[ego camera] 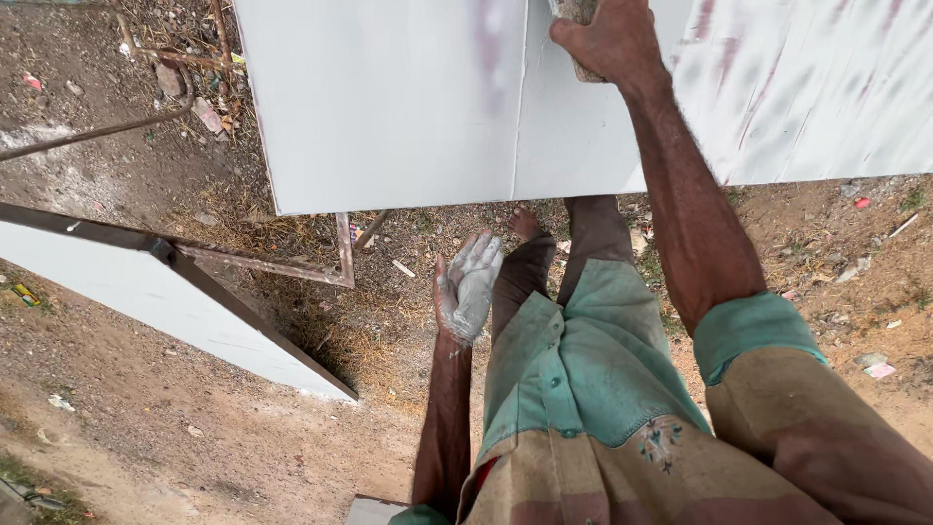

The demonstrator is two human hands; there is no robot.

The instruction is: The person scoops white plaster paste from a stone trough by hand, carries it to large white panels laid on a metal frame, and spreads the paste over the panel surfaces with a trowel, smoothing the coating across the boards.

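A white panel (389, 97) is seen across the top of the frame, and a rough pad (580, 19), only partly in view at the top edge, is pressed against it by the right hand (614, 41), whose fingers are closed around the pad. Pinkish streaks are visible on the panel's right part. The left hand (468, 287) is held open and empty near the centre of the frame, its palm coated in white dust, well apart from the right hand. A second white panel (175, 301) with a dark edge is propped at the left of the frame. A rusty metal frame (292, 264) is seen between the two panels. Bare earth (175, 437) scattered with litter lies below.
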